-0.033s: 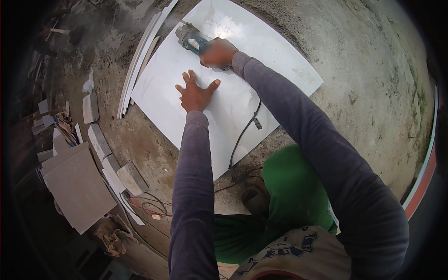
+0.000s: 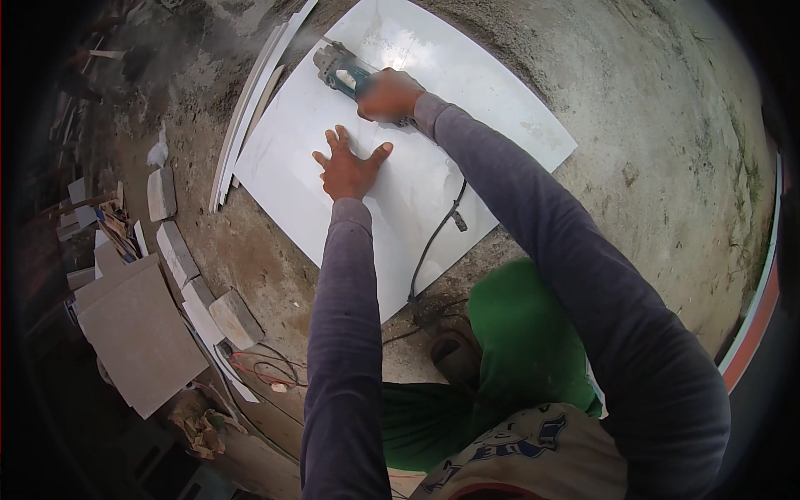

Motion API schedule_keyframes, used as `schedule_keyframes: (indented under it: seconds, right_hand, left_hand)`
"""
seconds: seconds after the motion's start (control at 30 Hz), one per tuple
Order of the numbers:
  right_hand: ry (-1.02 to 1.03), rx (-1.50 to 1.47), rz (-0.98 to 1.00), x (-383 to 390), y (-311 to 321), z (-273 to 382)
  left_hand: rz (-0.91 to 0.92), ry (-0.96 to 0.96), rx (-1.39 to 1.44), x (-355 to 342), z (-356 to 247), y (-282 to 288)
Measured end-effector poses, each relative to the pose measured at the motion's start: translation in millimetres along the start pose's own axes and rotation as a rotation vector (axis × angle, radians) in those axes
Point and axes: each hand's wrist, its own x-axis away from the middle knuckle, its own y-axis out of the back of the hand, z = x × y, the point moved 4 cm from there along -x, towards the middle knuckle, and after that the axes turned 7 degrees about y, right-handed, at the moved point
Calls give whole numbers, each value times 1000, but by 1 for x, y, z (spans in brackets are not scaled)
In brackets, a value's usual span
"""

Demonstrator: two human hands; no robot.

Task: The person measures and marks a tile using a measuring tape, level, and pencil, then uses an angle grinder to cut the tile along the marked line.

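A large glossy white tile (image 2: pixel 467 92) lies on the ground in front of me. My right hand (image 2: pixel 388 94) is wrapped round the body of a teal angle grinder (image 2: pixel 348 77). The grinder's grey metal head is over the tile's far left edge, with a haze of dust drifting off to the upper left. Its disc is hard to make out. Nearer to me, my left hand (image 2: pixel 351 170) rests flat on the tile with fingers spread. A black power cord (image 2: pixel 435 237) runs over the tile toward my foot.
Narrow white strips (image 2: pixel 262 104) lie along the tile's left edge. Farther left are several pale blocks (image 2: pixel 177 252), a stack of beige boards (image 2: pixel 142 333) and scrap pieces. Cables (image 2: pixel 279 367) tangle near the blocks. My sandalled foot (image 2: pixel 456 354) is just below the tile.
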Motion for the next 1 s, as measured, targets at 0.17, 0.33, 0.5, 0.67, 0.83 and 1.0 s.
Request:
schedule_keyframes:
  seconds: [0.17,0.33,0.5,0.67,0.83,1.0]
  right_hand:
    - [5,4,0,7,-1,-2]
    - [-5,-4,11,3,2,-5]
    - [3,-5,-6,9,-2,-10]
    - [3,-9,4,8,-3,-8]
    - [2,-17,18,1,-3,-12]
    - [-6,-9,27,8,-4,-14]
  left_hand:
    - [-20,5,-1,-1,1,-2]
    - [-14,4,9,-1,-4,-2]
    - [-10,-3,13,-1,-1,-1]
    - [-15,1,9,0,-1,0]
    - [-8,-10,5,1,-5,-1]
    - [-17,-17,15,1,-2,0]
